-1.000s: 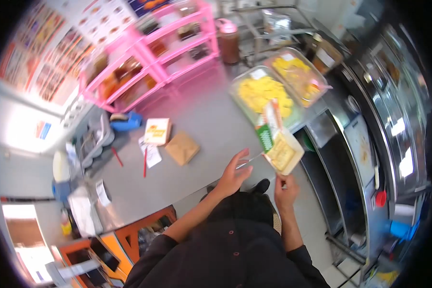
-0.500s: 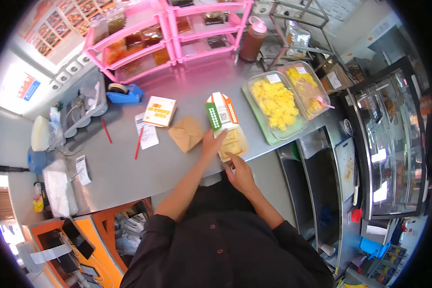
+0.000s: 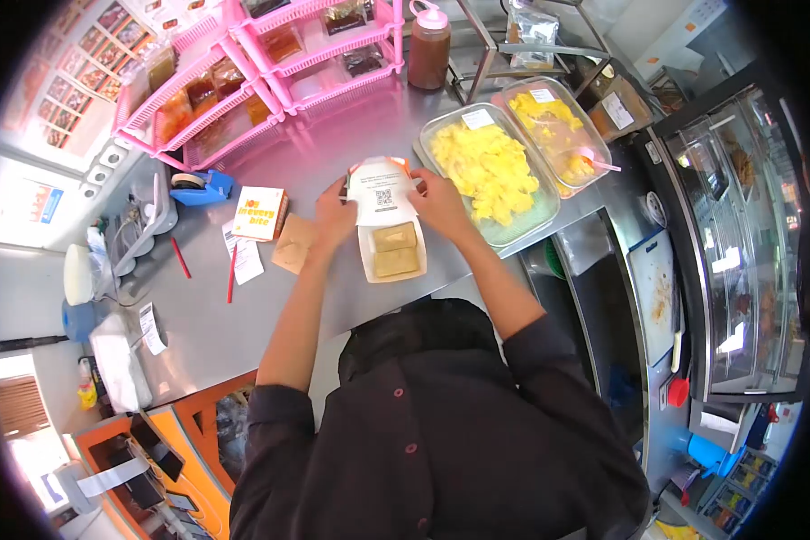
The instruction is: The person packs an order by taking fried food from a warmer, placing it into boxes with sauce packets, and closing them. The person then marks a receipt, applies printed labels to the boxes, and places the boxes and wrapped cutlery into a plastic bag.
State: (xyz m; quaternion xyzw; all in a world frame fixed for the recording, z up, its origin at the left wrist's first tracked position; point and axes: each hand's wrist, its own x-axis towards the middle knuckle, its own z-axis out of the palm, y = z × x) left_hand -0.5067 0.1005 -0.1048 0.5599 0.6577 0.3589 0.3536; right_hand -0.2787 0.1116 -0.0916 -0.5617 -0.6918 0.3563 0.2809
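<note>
An open paper food box point(image 3: 366, 261) lies on the counter in front of me. Flat, pale brown rectangular pieces of food point(image 3: 395, 251) sit in its near half. Its raised white lid point(image 3: 384, 184), printed with a QR code, is at the far end. My left hand point(image 3: 335, 214) grips the lid's left edge, fingers curled around it. At the opposite edge, my right hand point(image 3: 438, 204) holds the lid with the thumb on its inner face. Some fingertips are hidden behind the lid. A brown paper packet point(image 3: 292, 243) lies just left of my left hand.
A closed printed box point(image 3: 261, 214) rests on a receipt by a red straw point(image 3: 232, 274). Right of my hands are tubs of yellow food point(image 3: 486, 171). Pink racks point(image 3: 288, 99), a sauce bottle point(image 3: 429, 54) and a blue tape dispenser point(image 3: 209, 189) stand farther back.
My right hand has left the food and moved up to the lid's right edge. My left hand has shifted to its left edge. The box now sits straighter, its lid's inside facing me.
</note>
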